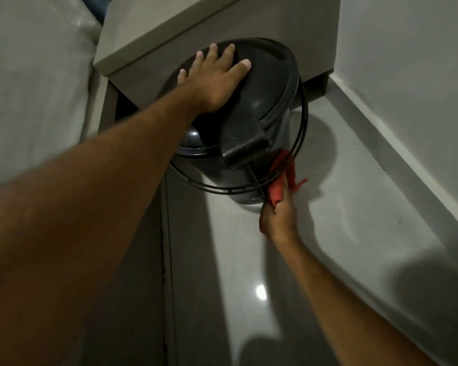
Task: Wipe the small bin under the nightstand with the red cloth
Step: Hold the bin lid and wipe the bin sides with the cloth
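The small bin (pixel 249 143), black and round with a domed lid, stood on the glossy grey floor (pixel 341 233), with its far side tucked just beneath the front of the beige nightstand (pixel 169 35). It sat near the corner where the floor met the pale wall (pixel 407 75) on the right, and its shadow fell on the floor toward that wall.

The left hand (pixel 214 77) lay flat on the lid (pixel 270 85), palm down and fingers spread apart, pressing on the far half of the dome without closing round anything. A flat black lever piece (pixel 243 138) ran down the lid's near slope from under that hand toward the bin's near rim. A thin black wire hoop (pixel 303 128) hung loose round the bin's body, standing away from it on the right and the near side.

The right hand (pixel 278 215) was low at the bin's near right side, its fingers closed on the red cloth (pixel 275 191). The bunched cloth was pressed against the lower wall of the bin where the hoop passed, with a loose end trailing out to the right above the floor and a little red showing below the hand.

On the left, pale bedding (pixel 32 88) rose beside the nightstand. A bright spot of light (pixel 261 291) reflected off the floor between the two forearms.
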